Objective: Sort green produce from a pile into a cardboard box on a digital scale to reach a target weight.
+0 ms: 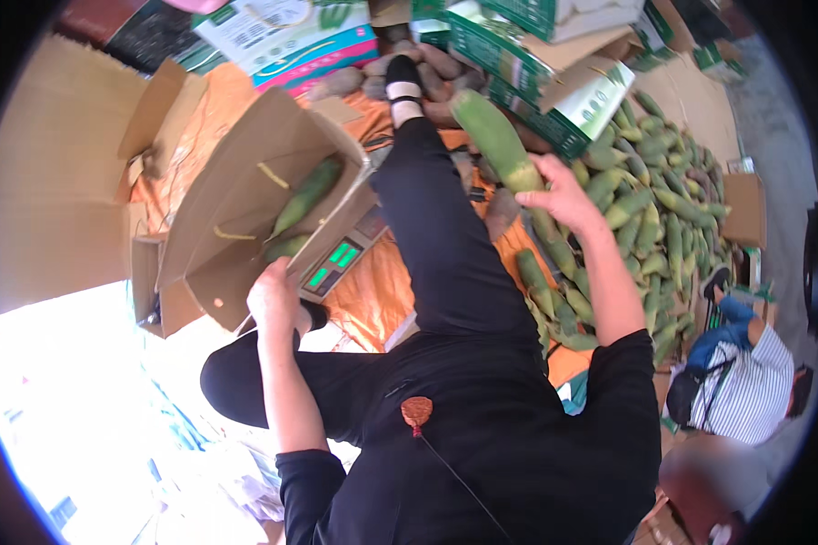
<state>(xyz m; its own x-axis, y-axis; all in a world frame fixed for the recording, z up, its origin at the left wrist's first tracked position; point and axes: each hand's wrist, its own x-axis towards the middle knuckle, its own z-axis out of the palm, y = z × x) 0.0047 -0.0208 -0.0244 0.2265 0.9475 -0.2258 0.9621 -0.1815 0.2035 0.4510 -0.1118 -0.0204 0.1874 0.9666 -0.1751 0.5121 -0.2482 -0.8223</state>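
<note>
A large green radish [487,129] is gripped in my right hand [562,195], its thick end pointing away from me. Another green radish [555,243] shows just below that hand, at the edge of the pile. On my left, an open cardboard box [236,150] is tilted, with a green radish [307,196] and part of a second one inside. The fingers of my left hand [274,295] are closed over the box's near edge. Beside that hand is a scale display [334,264] with lit green digits.
A big heap of green radishes [650,204] spreads over the right. Reddish-brown roots [441,62] lie ahead around my foot. Green printed cartons [518,82] and a white-and-pink carton [291,45] stand at the back. Orange sheeting [368,295] covers the ground. Another person [736,377] is at far right.
</note>
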